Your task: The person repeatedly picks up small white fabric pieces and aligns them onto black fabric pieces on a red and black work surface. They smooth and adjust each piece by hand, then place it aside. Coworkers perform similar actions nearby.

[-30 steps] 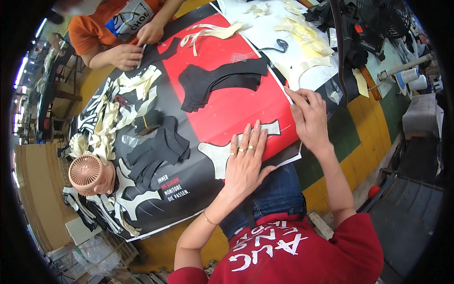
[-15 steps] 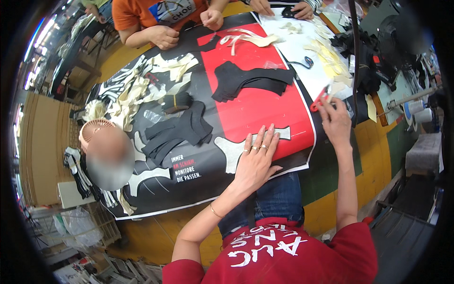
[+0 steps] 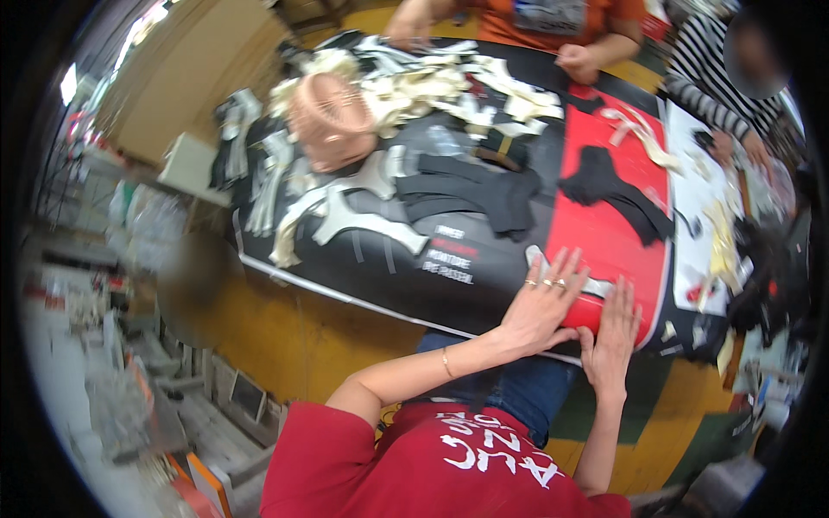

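My left hand [image 3: 547, 304] lies flat, fingers stretched, on a light grey cut fabric piece [image 3: 596, 287] and covers most of it. Its ends show beside the fingers. Close by, my right hand [image 3: 611, 335] also rests flat with fingers extended, at the right end of that piece. Both hands are open on the red band of a printed black-and-red sheet [image 3: 509, 285]. Beyond them lies a small stack of black fabric pieces [image 3: 613, 194]. To the left are a fanned pile of dark grey pieces [image 3: 475, 194] and another light grey cut piece [image 3: 367, 229].
A pink slatted plastic object [image 3: 332, 121] stands at the table's left, near heaped cream and white strips [image 3: 414, 82]. Across the table, a person in orange [image 3: 553, 26] and one in stripes [image 3: 717, 82] have hands near it. A small red object [image 3: 693, 293] lies at right.
My right hand has left the red-handled object at the right and come down beside my left hand. My left hand stays on the fabric piece. The view has swung left.
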Action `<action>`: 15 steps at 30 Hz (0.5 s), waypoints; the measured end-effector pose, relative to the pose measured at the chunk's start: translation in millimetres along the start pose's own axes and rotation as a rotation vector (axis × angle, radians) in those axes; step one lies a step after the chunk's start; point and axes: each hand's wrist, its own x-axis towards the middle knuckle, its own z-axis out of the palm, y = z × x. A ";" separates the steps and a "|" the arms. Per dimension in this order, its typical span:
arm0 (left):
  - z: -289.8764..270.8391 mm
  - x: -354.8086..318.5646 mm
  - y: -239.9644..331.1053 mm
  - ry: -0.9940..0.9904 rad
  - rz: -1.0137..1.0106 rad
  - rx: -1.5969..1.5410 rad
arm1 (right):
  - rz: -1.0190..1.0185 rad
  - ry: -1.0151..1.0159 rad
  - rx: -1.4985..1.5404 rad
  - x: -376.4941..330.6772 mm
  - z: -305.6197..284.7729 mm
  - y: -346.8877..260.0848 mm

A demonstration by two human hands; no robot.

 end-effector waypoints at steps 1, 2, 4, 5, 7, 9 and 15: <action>-0.6 -4.0 -3.0 0.014 0.023 0.004 | 0.055 -0.065 -0.002 0.5 3.3 -7.6; -0.4 -6.7 -4.4 -0.001 0.041 -0.007 | 0.008 -0.017 0.010 1.8 2.9 -7.6; 1.3 -10.6 -5.9 -0.003 0.059 -0.033 | -0.007 -0.023 0.019 0.2 1.1 -4.3; 2.9 -12.4 -6.6 0.035 0.070 -0.023 | -0.005 -0.037 0.072 -1.8 -0.1 -1.0; 5.8 -17.6 -10.8 0.050 0.099 0.015 | 0.007 -0.055 0.172 -7.0 -1.8 4.7; 5.3 -26.5 -19.2 0.152 0.147 0.001 | 0.003 0.086 0.260 -14.0 -0.8 3.2; -37.8 -49.4 -56.9 0.397 0.227 -0.032 | 0.085 0.257 0.322 -11.5 -5.8 -11.1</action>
